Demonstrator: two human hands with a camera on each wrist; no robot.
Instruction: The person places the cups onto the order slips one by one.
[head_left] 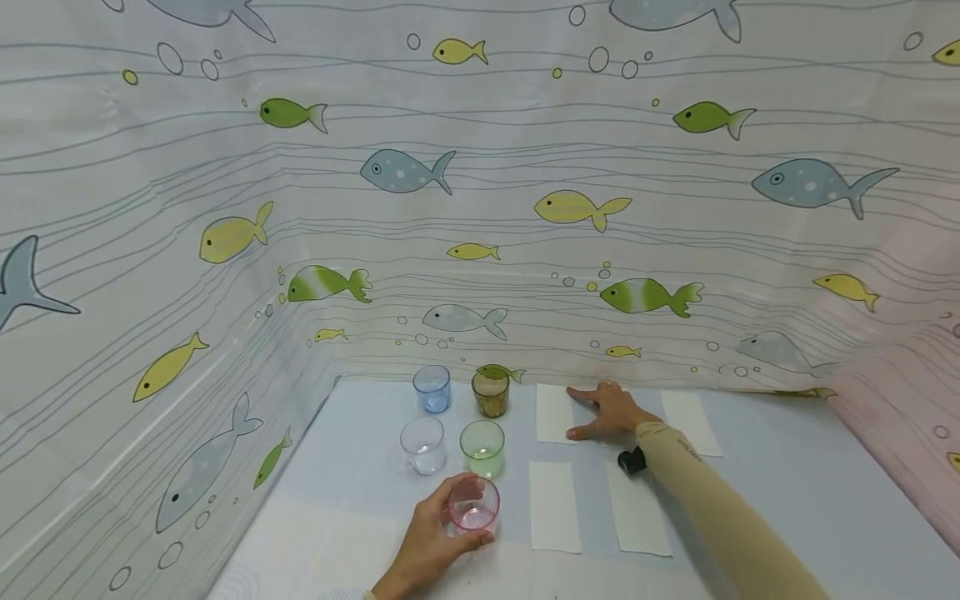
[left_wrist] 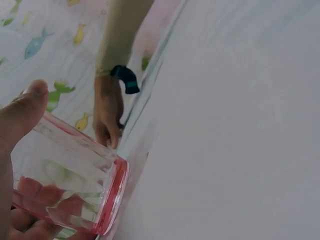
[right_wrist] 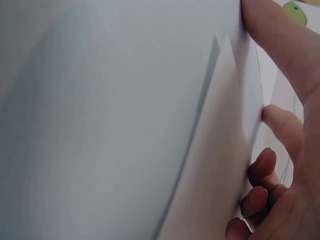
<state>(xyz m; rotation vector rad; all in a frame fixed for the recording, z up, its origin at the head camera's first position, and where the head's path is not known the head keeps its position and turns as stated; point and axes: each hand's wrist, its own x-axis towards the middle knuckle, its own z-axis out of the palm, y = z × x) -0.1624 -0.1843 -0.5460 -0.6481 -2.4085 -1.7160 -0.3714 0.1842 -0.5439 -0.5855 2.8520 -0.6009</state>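
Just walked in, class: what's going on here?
A person's left hand grips a pink glass. Their right hand rests at the edge of a far white paper. Beyond the pink glass stand a green glass, clear glass, brown glass and blue glass. Other papers lie nearer and farther right.

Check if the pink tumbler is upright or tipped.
Upright: the pink tumbler shows its rim facing up in the head view, its base toward the tabletop in the left wrist view.
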